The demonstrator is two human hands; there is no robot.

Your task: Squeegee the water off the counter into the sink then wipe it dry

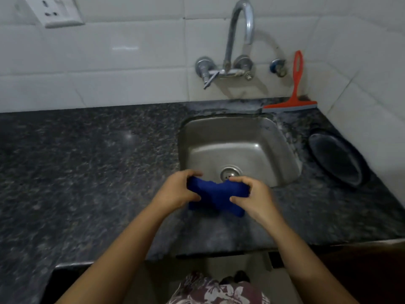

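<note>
A dark speckled granite bench [87,161] spans the view. The left hand [177,189] has its fingers [192,174] clamped on one end of a bunched blue cloth [215,197], held over the near rim of the steel sink [278,137]. The right hand [252,196] grips the other end. Farther right, an orange squeegee [294,93] leans upright against the tiled wall [109,62] behind the sink.

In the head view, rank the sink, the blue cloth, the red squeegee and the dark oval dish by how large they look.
1. sink
2-4, unsure: dark oval dish, red squeegee and blue cloth. They look close in size; the cloth is bunched, partly covered by both hands and nearer the camera.
</note>
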